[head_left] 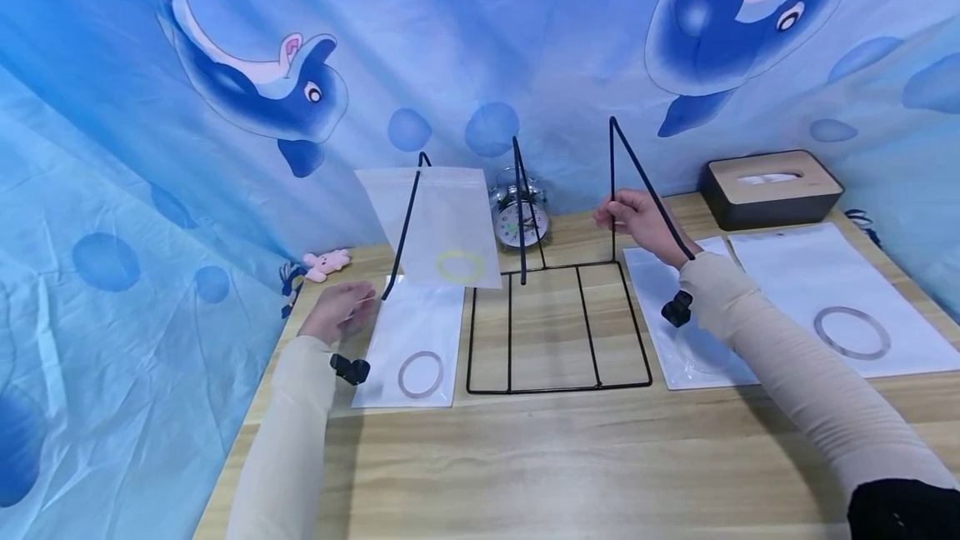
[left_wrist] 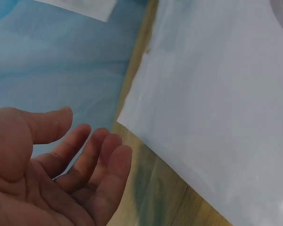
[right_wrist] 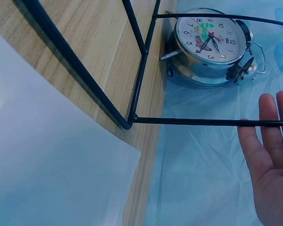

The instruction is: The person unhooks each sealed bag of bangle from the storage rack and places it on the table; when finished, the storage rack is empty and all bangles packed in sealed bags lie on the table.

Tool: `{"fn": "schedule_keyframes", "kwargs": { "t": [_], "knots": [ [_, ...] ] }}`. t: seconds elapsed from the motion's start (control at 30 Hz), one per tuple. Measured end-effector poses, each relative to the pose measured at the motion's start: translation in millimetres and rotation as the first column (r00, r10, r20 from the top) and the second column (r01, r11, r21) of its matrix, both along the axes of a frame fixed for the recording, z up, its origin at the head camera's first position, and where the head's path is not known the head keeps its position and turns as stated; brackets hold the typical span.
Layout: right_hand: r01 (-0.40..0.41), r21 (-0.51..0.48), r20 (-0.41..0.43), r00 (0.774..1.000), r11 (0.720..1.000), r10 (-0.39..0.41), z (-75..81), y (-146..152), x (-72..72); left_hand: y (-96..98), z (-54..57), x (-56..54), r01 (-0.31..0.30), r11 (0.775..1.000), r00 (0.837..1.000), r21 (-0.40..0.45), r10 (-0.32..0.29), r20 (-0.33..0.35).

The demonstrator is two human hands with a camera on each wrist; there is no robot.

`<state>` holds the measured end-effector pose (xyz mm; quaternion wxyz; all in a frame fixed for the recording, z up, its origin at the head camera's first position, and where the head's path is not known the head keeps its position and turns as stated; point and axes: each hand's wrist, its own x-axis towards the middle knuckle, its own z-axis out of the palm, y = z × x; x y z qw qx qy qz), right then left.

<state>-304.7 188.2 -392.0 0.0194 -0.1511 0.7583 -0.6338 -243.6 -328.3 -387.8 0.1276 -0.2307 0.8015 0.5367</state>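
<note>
A black wire rack [head_left: 558, 391] with bent uprights stands on the table. From its left upright hangs a frosted zip bag [head_left: 405, 215] bearing a yellow ring shape. My right hand [head_left: 648, 223] is at the rack's right upright; in the right wrist view the straight fingers [right_wrist: 269, 113] lie right at the black rod, which crosses over them. Left of the rack, my left hand [head_left: 337, 311] holds nothing, its fingers loosely bent, palm showing in the left wrist view. Beside it lies a flat white packet [head_left: 408, 323] with a purplish ring shape.
Two more white packets, the nearer [head_left: 660, 307] and the wider [head_left: 787, 273], lie to the right. A twin-bell alarm clock [head_left: 510, 226] stands behind the rack. A tissue box [head_left: 787, 202] sits at the back right, a pink plush toy [head_left: 326, 263] at the back left.
</note>
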Motion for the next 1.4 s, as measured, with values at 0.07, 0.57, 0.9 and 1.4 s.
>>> {"fn": "schedule_keyframes", "kwargs": {
  "t": [0.07,0.57,0.9,1.4],
  "knots": [
    [0.009,0.007,-0.002,1.0,1.0,-0.009,0.0,0.3,0.2,-0.2,1.5,1.3,0.006,1.0,1.0,0.02,-0.005,-0.013],
    [0.014,0.029,0.001,1.0,0.999,-0.014,3.2,0.4,-0.4,-3.6,16.5,21.6,0.188,0.97,0.946,0.151,-0.138,-0.292],
    [0.006,-0.006,-0.005,1.0,1.0,-0.006,4.2,-1.2,4.5,11.3,61.2,36.3,0.381,0.88,0.792,0.284,-0.152,-0.592],
    [0.011,0.008,-0.014,1.0,1.0,-0.01,5.0,-2.6,5.6,43.8,96.9,53.7,0.44,0.898,0.662,-0.015,-0.335,-0.67]
  ]
}}
